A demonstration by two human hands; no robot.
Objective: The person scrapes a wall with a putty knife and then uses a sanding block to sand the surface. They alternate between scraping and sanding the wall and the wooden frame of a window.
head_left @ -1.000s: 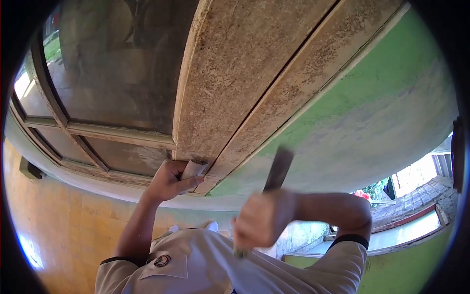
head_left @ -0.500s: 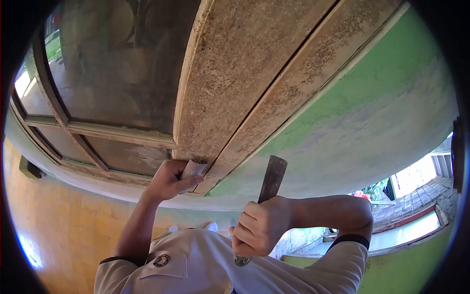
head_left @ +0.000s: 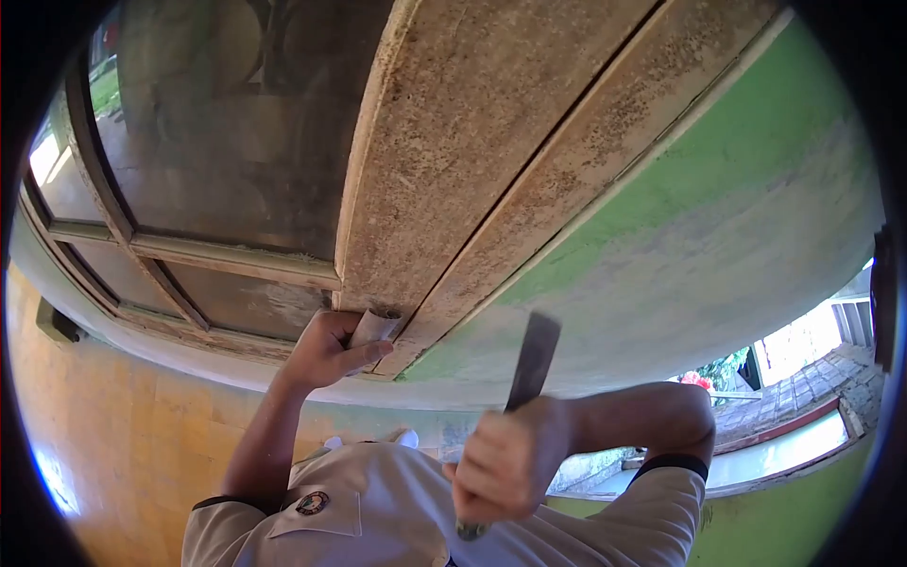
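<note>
My left hand (head_left: 326, 350) presses a small roll of sandpaper (head_left: 375, 326) against the lower corner of a weathered wooden window frame (head_left: 453, 180). My right hand (head_left: 505, 463) is closed round the handle of a flat-bladed scraper (head_left: 534, 354). Its dark blade is blurred and points up at the green wall (head_left: 718, 227) just right of the frame. The blade tip is a hand's width to the right of the sandpaper roll.
Dusty glass panes (head_left: 217, 123) with wooden bars fill the left of the window. A yellow wall (head_left: 104, 425) lies below left. My white shirt (head_left: 378, 510) fills the bottom. A sunlit brick area and a red flower (head_left: 699, 378) show at the right.
The scraper in my right hand has been moving up and down beside the frame; it now sits slightly lower and is blurred. My left hand with the sandpaper has stayed put.
</note>
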